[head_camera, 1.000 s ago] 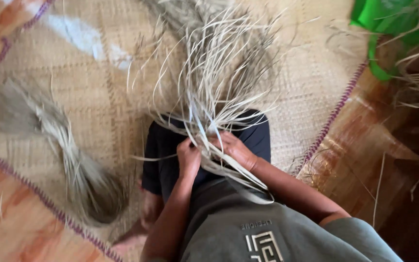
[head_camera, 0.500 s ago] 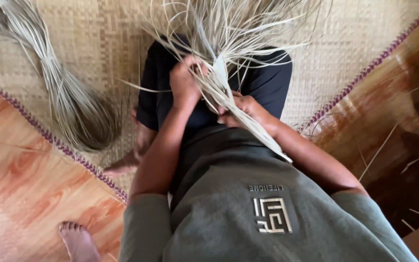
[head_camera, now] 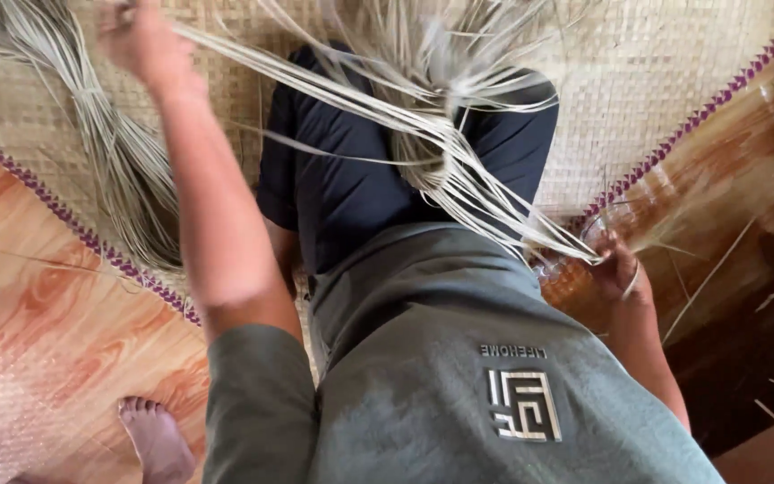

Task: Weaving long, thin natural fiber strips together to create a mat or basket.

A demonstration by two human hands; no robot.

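Woven mat point(head_camera: 665, 81) below; pale fibre strands point(head_camera: 423, 125) stretched slantwise from left hand point(head_camera: 141, 40), pinching far ends, down to right hand point(head_camera: 620, 269), closed on near ends.

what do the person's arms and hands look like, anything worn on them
Both arms are bare from the elbow down, with short grey-green sleeves of a T-shirt ending above the elbows. The left hand and right hand wear no gloves; no watch or ring shows, though motion blur limits detail.

Home floor, woven mat point(head_camera: 656, 81)
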